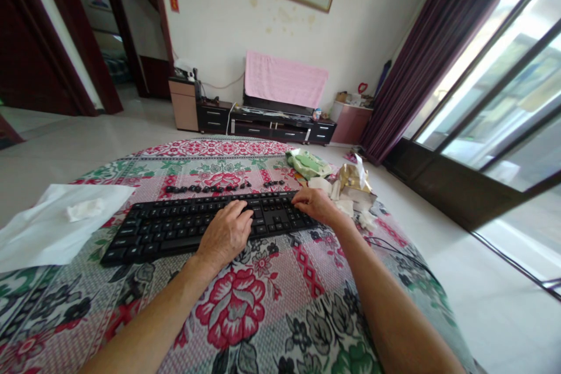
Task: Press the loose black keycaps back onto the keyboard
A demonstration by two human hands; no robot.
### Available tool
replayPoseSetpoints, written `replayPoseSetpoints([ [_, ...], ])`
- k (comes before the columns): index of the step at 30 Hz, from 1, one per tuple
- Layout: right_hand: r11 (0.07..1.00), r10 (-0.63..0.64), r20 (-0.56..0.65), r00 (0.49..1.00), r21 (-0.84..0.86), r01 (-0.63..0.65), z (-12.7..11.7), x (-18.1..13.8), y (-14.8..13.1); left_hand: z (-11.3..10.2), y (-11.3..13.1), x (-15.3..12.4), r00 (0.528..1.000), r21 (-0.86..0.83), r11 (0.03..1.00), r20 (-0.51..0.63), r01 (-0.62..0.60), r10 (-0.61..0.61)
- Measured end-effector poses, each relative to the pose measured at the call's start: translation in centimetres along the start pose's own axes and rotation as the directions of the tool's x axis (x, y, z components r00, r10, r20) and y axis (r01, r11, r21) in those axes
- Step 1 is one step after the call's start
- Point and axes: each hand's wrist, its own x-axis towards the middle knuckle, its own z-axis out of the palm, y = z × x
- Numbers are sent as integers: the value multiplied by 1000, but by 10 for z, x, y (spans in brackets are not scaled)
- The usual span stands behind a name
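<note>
A black computer keyboard (184,232) lies at a slant on the flowered tablecloth. Across its right-middle keys rests my left hand (227,227), fingers stretched out and lying flat. My right hand (316,204) is over the number pad at the right end, with thumb and fingers pinched together near the top keys. Whatever is between those fingertips is too small or hidden to make out. Behind the keyboard, several loose black keycaps (205,189) lie in a row, with a smaller group of keycaps (274,183) farther right.
White paper (48,234) with a crumpled tissue (85,210) lies at left. Beyond my right hand are a green cloth item (309,165), a gold tissue box (354,178) and crumpled tissues (367,221). A black cable (401,251) runs off the table's right side.
</note>
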Motion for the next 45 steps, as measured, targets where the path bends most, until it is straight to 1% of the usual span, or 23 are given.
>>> replayPoseSetpoints([
  [3,999,-5,1,1000,-32,5,1,1,-1,0,0,0,1000,18,1000,1,4,-4],
  [8,994,79,6,997,-72,-79,-1,1,-9,0,1,0,999,40,999,36,11,-13],
  [10,991,91,16,996,-100,-89,-3,1,-12,0,0,0,999,44,999,41,9,-11],
  [15,985,104,42,994,-146,-97,-5,2,-14,1,0,0,1000,38,999,22,6,-6],
  [21,985,146,28,989,-97,-143,-3,-1,-6,2,-1,-1,1000,27,1000,5,-6,6],
  [25,989,140,24,990,-59,-138,-3,-2,-5,2,-1,-1,1000,11,1000,-14,-11,11],
  [28,990,135,18,991,-32,-134,-3,-2,-7,2,-1,0,1000,14,1000,-2,-7,7],
  [35,997,80,15,997,5,-80,0,0,-5,1,0,0,1000,10,1000,-5,-12,12],
  [41,996,89,-16,996,17,-89,4,1,4,1,0,0,1000,19,1000,19,-4,4],
  [45,994,107,-39,994,42,-105,7,-1,9,1,0,0,1000,20,1000,8,-9,8],
])
